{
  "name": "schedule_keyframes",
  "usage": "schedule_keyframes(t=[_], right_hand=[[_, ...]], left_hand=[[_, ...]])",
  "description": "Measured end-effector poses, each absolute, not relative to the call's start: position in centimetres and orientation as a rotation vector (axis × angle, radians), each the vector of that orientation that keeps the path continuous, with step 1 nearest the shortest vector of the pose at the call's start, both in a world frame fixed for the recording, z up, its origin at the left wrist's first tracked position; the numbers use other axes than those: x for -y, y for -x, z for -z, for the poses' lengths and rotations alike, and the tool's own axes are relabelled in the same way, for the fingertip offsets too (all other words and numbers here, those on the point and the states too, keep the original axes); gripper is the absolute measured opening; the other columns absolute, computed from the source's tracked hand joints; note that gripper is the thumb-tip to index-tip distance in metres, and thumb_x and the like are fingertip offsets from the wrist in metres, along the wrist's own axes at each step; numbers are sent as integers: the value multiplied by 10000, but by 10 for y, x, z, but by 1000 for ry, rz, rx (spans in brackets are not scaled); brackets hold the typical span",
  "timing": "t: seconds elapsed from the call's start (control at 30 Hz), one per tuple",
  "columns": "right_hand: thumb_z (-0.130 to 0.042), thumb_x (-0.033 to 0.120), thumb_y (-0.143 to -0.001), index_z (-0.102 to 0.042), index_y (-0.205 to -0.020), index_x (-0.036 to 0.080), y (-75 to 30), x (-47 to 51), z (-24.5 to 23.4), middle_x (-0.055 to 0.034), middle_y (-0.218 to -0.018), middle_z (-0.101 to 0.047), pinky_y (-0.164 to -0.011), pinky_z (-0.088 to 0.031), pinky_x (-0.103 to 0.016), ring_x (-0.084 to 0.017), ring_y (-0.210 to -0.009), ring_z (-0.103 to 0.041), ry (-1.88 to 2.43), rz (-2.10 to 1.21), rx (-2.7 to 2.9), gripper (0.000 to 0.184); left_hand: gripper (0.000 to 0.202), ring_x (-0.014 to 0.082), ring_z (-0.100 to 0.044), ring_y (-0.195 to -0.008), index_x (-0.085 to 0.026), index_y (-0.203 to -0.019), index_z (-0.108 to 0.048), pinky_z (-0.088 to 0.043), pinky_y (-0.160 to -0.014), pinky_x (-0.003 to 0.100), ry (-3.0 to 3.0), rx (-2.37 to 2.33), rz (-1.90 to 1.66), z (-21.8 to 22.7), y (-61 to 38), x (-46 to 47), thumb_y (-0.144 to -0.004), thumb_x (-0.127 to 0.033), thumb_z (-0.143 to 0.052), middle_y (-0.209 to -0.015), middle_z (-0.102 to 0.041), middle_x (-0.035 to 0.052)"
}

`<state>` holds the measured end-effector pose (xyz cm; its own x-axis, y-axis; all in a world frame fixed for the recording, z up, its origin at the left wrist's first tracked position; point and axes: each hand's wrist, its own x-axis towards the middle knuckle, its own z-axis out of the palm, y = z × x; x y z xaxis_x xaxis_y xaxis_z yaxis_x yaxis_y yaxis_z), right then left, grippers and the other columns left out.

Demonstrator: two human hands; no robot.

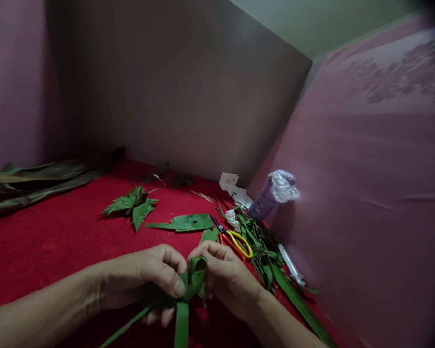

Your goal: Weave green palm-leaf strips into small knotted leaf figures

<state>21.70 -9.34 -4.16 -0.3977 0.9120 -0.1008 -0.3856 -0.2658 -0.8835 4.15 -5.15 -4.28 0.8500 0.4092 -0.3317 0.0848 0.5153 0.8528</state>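
Note:
My left hand [148, 278] and my right hand [226, 278] meet low in the middle, both pinched on a green leaf strip [193, 280] that is curled into a loop between the thumbs. The strip's long ends [181, 326] trail down toward me over the red cloth [58, 237]. Fingers of both hands are closed around the folded part.
Scissors with red and yellow handles [235, 240] lie just beyond my right hand. Cut leaf pieces [186, 222], a folded leaf shape [132, 205] and a pile of trimmings [261, 241] lie on the cloth. A purple tube [266, 198], paper scraps [235, 188] and long leaves [39, 181] sit further off.

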Motion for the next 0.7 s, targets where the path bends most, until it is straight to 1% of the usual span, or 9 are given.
schedule_keyframes(t=[0.1,0.2,0.4,0.47,0.6,0.7], right_hand=[[-688,383,-722,-624,-790,138,-217,93,42,12,-618,-587,-380,-352,-146,-48,-408,-470,804,-1799,994,262],[-679,402,-729,-628,-816,159,-219,93,41,17,-616,-584,-398,-336,-145,-46,-421,-468,797,-1746,965,263],[-712,334,-705,-629,-797,156,-223,93,40,30,-584,-566,-401,-350,-149,-40,-409,-447,811,-1714,1013,217],[-715,332,-701,-622,-798,155,-223,92,40,39,-562,-546,-378,-334,-141,-37,-400,-426,798,-1761,979,222],[-703,291,-720,-605,-825,159,-225,91,40,42,-569,-514,-316,-265,-108,-34,-406,-398,731,-1918,898,195],[-700,279,-724,-602,-824,149,-225,91,40,34,-581,-510,-297,-248,-103,-36,-412,-396,694,-1993,886,191]], left_hand=[[116,90,-516,-292,-117,-635,-645,-401,-284,134,-1034,-529,-203,42,-41,52,-565,-203,-608,-447,-643,51],[88,87,-509,-292,-131,-633,-631,-400,-288,133,-1014,-537,-209,43,-40,51,-581,-198,-608,-453,-655,55],[57,97,-507,-299,-145,-645,-618,-394,-292,146,-1021,-550,-248,43,-42,51,-604,-175,-592,-435,-644,46],[29,96,-505,-299,-147,-631,-610,-392,-303,149,-1038,-561,-259,41,-43,52,-618,-165,-590,-430,-641,44],[7,101,-512,-311,-156,-634,-605,-384,-314,158,-1051,-566,-273,39,-43,54,-630,-154,-600,-435,-635,32],[37,110,-526,-322,-149,-646,-622,-357,-300,157,-1061,-551,-260,39,-43,55,-615,-166,-613,-438,-619,24]])
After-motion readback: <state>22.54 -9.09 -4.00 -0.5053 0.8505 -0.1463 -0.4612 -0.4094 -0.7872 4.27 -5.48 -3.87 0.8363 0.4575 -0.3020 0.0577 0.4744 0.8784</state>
